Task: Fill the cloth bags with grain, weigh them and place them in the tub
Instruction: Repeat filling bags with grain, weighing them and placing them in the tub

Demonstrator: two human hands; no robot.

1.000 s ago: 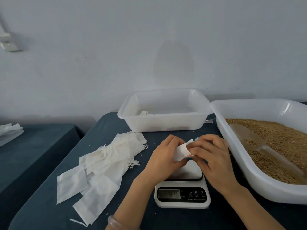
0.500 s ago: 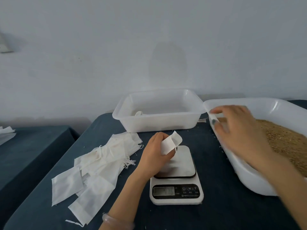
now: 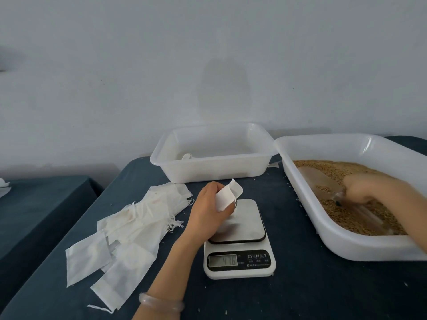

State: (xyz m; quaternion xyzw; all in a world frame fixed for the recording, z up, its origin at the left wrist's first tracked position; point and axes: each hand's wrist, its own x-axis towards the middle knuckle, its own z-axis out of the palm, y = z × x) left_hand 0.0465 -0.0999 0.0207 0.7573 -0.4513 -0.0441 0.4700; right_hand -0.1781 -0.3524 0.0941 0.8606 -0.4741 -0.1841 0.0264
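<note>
My left hand (image 3: 208, 206) holds a small white cloth bag (image 3: 227, 195) with its mouth up, just over the near left corner of the digital scale (image 3: 240, 236). The scale's display shows digits. My right hand (image 3: 367, 188), blurred, is inside the large white tub of brown grain (image 3: 346, 241) and grips the handle of a clear plastic scoop (image 3: 323, 181) lying in the grain. A second white tub (image 3: 215, 172) stands at the back with one pale bag (image 3: 186, 156) in it.
A pile of several empty white cloth bags (image 3: 129, 236) lies on the dark blue tablecloth to the left of the scale. A lower blue-covered surface (image 3: 34, 204) is at far left. A plain wall stands behind the tubs.
My right hand left the bag, swung right over the grain tub's rim and dropped onto the scoop handle. My left hand keeps the bag by the scale.
</note>
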